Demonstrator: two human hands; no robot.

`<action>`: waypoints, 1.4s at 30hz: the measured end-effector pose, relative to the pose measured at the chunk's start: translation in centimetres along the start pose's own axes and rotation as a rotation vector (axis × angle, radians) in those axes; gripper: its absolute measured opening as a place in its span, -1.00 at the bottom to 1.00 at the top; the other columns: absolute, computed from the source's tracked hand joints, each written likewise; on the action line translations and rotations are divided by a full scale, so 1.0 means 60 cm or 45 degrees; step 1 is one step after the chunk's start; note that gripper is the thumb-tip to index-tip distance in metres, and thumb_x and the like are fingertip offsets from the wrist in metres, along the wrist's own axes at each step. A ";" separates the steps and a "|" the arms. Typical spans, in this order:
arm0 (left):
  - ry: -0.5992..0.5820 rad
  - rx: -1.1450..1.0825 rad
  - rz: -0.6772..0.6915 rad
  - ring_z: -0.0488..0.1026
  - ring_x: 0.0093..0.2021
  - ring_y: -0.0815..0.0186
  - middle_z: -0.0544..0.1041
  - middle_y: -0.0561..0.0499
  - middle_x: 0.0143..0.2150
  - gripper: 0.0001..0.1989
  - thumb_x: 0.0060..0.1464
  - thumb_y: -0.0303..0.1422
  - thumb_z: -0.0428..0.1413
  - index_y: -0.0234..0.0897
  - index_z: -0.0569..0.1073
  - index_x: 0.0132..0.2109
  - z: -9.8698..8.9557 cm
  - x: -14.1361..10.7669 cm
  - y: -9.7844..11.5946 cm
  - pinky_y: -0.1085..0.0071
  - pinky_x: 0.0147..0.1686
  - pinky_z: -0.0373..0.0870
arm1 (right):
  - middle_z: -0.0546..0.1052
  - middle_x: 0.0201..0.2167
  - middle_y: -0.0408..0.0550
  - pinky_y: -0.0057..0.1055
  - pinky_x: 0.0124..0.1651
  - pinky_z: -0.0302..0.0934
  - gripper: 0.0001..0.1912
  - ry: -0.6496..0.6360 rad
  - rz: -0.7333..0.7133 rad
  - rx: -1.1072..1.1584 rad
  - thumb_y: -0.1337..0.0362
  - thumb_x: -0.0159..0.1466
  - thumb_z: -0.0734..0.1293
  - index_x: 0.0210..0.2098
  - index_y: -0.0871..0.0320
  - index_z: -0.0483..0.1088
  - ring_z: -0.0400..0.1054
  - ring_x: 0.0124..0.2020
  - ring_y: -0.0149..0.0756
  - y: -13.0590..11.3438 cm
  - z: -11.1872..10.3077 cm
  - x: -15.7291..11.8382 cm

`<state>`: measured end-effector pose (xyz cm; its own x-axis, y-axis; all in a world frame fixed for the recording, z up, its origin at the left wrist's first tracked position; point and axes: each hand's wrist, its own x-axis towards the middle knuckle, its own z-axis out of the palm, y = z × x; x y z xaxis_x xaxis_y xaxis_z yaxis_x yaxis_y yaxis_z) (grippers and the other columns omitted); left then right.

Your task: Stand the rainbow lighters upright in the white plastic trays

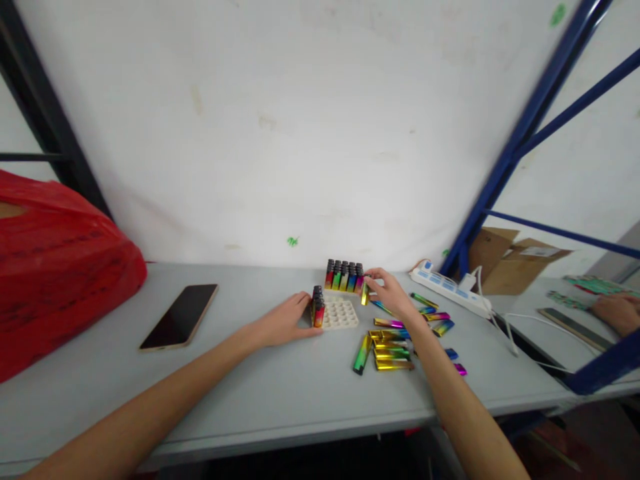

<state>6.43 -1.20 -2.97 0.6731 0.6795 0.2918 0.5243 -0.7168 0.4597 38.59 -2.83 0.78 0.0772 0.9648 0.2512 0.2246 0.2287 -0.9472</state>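
Note:
My left hand (287, 321) rests at the left side of a white tray (341, 313) with round holes, its fingers around the tray's left edge beside a column of upright red lighters (318, 308). Between the fingertips of my right hand (384, 291) is a gold lighter (365, 293), held upright just right of the tray. Behind, a full block of multicoloured lighters (344, 277) with black tops stands upright in a second white holder. Several loose metallic lighters (393, 353) lie in a pile under and around my right forearm.
A phone (180, 317) lies at the left, near a red plastic bag (60, 267). To the right are a white power strip (453, 291) with cables, a blue shelf post (505, 167) and a cardboard box (520, 261). Another person's hand (617, 312) shows at the far right.

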 end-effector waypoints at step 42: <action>-0.087 -0.120 0.064 0.51 0.29 -0.16 0.53 -0.25 0.31 -0.24 0.08 0.08 0.44 -0.25 0.52 0.27 -0.024 0.003 -0.026 0.00 0.36 0.42 | 0.26 -0.56 -0.21 -0.35 -0.32 -0.04 -0.53 0.092 -0.386 -0.526 -0.15 0.38 0.19 -0.48 0.04 0.18 0.16 -0.46 -0.31 -0.024 0.112 -0.038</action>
<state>4.97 0.24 -2.41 0.7330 0.6287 0.2599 0.4401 -0.7295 0.5236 31.57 -4.47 0.25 0.0124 0.8483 0.5294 0.6112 0.4126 -0.6755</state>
